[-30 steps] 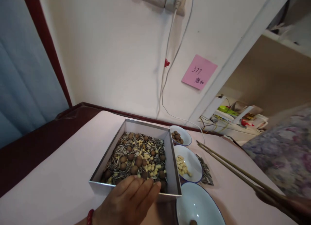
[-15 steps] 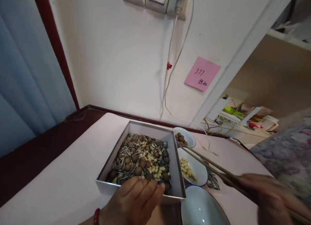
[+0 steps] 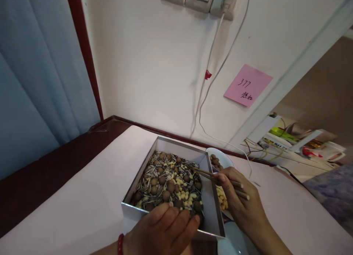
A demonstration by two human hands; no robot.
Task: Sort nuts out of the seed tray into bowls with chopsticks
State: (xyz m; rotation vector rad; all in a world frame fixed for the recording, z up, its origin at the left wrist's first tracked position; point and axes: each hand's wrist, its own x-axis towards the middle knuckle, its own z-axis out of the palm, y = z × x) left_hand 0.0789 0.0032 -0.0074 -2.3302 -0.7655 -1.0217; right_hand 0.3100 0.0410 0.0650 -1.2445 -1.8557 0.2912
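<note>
A square silver box [image 3: 215,214] on the pale table holds a mix of striped sunflower seeds, pale kernels and brown round nuts [image 3: 168,179]. My left hand [image 3: 165,231] lies over the box's near rim, fingers together and stretched flat, holding the box steady. My right hand [image 3: 241,201] is closed on a pair of wooden chopsticks [image 3: 212,175], whose tips reach into the box's right side. Behind the right hand, a white bowl of brown nuts [image 3: 217,160] and a bowl of pale kernels [image 3: 222,200] stand beside the box.
Another white bowl [image 3: 233,242] sits at the bottom edge. A pink note [image 3: 247,85] and hanging white cables [image 3: 212,78] are on the wall. Blue curtain [image 3: 38,82] at left, a dark red table border [image 3: 41,174], cluttered shelf [image 3: 298,143] at right.
My right hand has swung in from the right, bringing the chopsticks from over the bowls into the box. The view shifted right. My left hand stayed on the box rim.
</note>
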